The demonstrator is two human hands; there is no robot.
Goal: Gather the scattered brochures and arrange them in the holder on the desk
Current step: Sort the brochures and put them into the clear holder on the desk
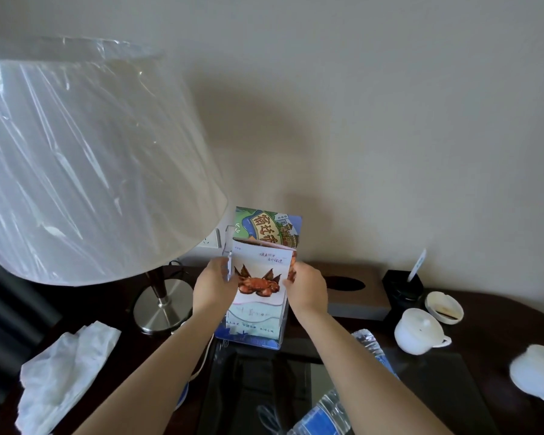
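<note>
Left hand point(212, 287), right hand point(308, 290) grip one brochure point(258, 279).

Our left hand point(214, 285) and right hand point(308, 290) cover both side edges of the front brochure point(258, 277), and most of our fingers lie out of sight behind it. Between our fingers, its print is too small to read. Behind them, the rear brochure point(267, 227) shows only its top. Right of our right fingers, that hand hides part of the tissue box point(358, 296). Nearer us than our fingers, the bottom edge cuts off the water bottle point(324, 416). Left of our fingers, the lampshade point(85, 158) runs off-frame.
</note>
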